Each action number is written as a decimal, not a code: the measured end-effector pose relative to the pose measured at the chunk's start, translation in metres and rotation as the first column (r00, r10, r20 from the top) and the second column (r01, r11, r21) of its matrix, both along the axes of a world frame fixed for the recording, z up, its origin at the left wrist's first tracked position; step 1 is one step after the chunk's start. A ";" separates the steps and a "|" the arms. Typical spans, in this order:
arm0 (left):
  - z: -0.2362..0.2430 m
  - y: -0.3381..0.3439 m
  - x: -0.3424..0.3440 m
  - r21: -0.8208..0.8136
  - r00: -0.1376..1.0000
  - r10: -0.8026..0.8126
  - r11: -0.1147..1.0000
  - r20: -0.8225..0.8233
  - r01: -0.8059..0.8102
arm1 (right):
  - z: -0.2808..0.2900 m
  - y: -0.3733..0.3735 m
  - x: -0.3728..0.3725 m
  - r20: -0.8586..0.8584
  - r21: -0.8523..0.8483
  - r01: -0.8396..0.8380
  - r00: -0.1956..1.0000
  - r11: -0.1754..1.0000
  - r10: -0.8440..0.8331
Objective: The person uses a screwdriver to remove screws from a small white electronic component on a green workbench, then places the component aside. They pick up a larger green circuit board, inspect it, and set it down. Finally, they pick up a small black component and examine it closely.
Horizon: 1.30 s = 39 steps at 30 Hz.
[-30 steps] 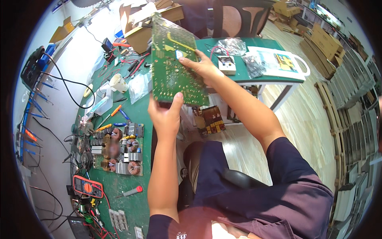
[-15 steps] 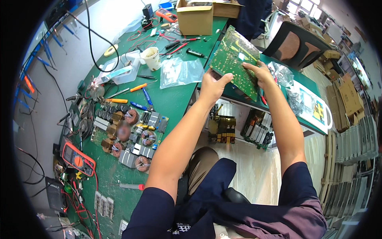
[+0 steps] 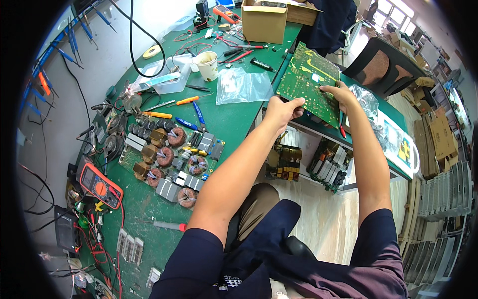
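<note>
Green circuit board (image 3: 304,79), soldered face up and tilted, held over the right-hand table (image 3: 387,102); whether it touches is unclear. Left hand (image 3: 282,112) grasps the near edge, right hand (image 3: 343,94) the right edge, thumbs on top. The step looks like two-handed handling; moving it calls for even grips, clear of the red item (image 3: 342,130) just beside it.

wall (image 3: 154,26): pale, bright, left side; main surface (image 3: 238,118): green, scuffed, left; second surface (image 3: 389,108): green, right of it; floor (image 3: 326,226): pale, marbled, brightly lit, near right; chair (image 3: 394,61): dark-framed, far right; windows (image 3: 394,14): bright white, far right
</note>
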<state>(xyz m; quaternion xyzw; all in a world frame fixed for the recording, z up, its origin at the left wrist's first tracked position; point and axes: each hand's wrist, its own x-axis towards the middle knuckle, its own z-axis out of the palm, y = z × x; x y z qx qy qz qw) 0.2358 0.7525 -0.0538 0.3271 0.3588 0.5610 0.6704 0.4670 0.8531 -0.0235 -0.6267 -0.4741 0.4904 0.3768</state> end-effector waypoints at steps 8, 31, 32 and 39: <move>0.006 -0.016 -0.005 -0.223 0.975 0.173 0.965 0.140 -0.139 | 0.006 -0.005 0.003 0.435 -0.041 -0.073 0.897 0.996 0.084; -0.083 -0.312 -0.011 -0.191 0.975 0.140 0.976 0.170 -0.107 | -0.003 -0.284 -0.087 0.405 0.827 -0.345 0.913 0.443 -0.044; -0.096 -0.343 -0.019 -0.159 0.995 0.049 0.987 0.085 -0.035 | -0.018 -0.319 -0.093 0.273 0.812 -0.283 0.957 0.511 0.095; -0.155 -0.539 -0.066 -0.037 0.909 -0.189 0.981 -0.372 0.189 | -0.131 -0.562 -0.067 0.245 0.661 -0.355 0.935 0.661 0.258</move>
